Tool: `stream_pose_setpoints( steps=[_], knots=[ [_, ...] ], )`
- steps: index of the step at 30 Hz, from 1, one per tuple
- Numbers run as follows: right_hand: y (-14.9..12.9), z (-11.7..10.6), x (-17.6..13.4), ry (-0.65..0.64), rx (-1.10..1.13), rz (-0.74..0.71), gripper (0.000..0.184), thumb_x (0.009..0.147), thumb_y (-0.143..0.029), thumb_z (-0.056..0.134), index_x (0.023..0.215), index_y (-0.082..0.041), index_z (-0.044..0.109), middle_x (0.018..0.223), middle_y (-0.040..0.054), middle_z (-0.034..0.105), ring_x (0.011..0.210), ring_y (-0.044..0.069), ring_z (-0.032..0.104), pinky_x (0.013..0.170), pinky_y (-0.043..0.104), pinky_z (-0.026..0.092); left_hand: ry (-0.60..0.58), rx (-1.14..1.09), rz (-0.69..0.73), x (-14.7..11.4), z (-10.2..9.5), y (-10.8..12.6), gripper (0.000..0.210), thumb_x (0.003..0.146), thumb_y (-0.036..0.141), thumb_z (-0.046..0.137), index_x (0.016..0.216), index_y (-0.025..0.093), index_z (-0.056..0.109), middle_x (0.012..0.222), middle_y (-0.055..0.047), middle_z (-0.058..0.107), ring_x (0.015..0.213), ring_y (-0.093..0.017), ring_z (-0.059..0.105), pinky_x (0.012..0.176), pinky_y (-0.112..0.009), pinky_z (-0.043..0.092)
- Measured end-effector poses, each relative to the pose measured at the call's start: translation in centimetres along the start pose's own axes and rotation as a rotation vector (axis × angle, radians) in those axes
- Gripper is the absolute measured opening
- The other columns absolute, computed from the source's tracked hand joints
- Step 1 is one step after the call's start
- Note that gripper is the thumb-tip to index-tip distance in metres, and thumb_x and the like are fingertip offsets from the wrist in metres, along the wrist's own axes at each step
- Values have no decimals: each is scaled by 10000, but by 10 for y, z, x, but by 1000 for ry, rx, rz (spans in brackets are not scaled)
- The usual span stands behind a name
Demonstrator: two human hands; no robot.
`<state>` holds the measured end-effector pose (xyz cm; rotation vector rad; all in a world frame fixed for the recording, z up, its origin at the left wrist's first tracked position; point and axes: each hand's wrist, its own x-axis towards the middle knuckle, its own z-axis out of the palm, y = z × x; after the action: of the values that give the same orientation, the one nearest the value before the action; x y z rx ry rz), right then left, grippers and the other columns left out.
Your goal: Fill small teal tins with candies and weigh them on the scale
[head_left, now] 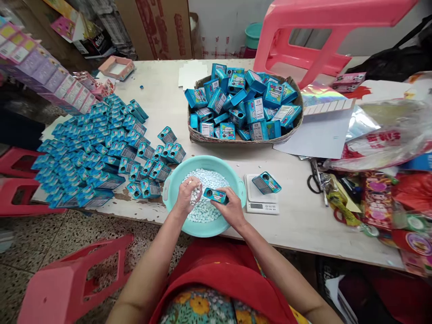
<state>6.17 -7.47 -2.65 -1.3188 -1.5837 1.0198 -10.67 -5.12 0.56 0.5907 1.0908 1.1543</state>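
A turquoise basin (175, 220) with many small white candies (205, 211) stands in front of me at the table's edge. Over its left part, my left hand (187, 194) is curled round some of the candies. My right hand (231, 208) grips a small blue candy box (215, 195) above the basin, its top with a round dark hole tilted toward me. The two hands are a short way apart. Right of the basin, another blue box (266, 183) rests on a white kitchen scale (262, 207).
Many blue boxes (91, 148) stand at the left. A cardboard tray (229, 138) heaped with blue boxes sits behind the basin. Scissors (314, 177) and plastic bags (388, 139) lie right. A pink stool (303, 27) is at the back, another (67, 288) on the floor.
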Motion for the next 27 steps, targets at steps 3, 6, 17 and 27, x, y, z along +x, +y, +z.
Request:
stream_pose_setpoints(
  steps=[3,6,17,27],
  knots=[
    [-2,10,-3,-57,-30,26,299,710,-250,716,983,-217,598,927,32,600,894,220,572,785,345,451,59,-183,136,2,15,0,181,723,298,610,706,175,478,603,21,490,497,-97,491,423,-196,364],
    [-11,12,-3,-61,-21,11,315,707,-248,726,993,-225,595,938,28,601,904,215,572,794,337,449,155,-255,204,4,21,-1,181,723,291,614,715,170,480,633,22,496,570,-108,534,519,-227,446],
    [-25,7,10,-30,-105,-7,317,683,-196,727,969,-218,594,915,23,604,895,218,573,787,336,442,356,-76,266,10,37,3,305,725,361,681,630,158,474,591,46,494,479,-68,488,534,-219,452],
    [-36,2,10,-19,-47,-12,305,682,-172,716,958,-228,596,897,12,593,878,204,564,778,324,438,351,-69,332,6,53,13,397,778,419,639,564,168,417,498,52,417,459,-70,443,500,-206,408]
  ],
)
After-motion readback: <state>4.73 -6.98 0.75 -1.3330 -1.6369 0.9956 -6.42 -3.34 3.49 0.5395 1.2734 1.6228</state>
